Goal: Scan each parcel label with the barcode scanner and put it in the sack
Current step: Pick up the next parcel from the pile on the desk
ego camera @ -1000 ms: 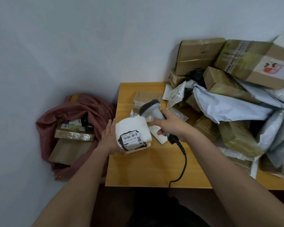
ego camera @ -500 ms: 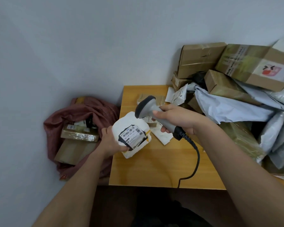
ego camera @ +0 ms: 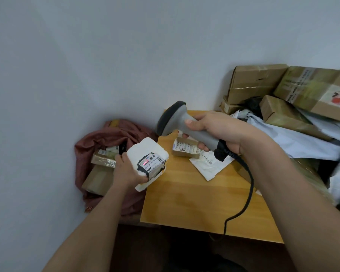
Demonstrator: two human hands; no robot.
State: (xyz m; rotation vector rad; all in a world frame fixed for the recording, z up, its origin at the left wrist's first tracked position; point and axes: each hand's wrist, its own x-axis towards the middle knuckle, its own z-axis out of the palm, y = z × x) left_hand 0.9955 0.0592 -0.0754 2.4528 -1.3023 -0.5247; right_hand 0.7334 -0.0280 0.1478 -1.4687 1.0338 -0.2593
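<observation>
My left hand grips a small white foam-wrapped parcel over the table's left edge, label turned up. A red scan line glows on its barcode label. My right hand holds the grey barcode scanner by its handle, with the scanner's head pointing down-left at the label from a short distance above. The dark red sack lies open on the floor left of the table, with several brown parcels inside.
On the wooden table lie a small brown box and a flat white mailer. A heap of cardboard boxes and grey mailer bags fills the right side. The scanner's black cable drops over the front edge.
Both hands have risen and moved apart. The scanner has lifted and tilted toward the parcel, the parcel has shifted left toward the sack, and a red scan line now shows on its label.
</observation>
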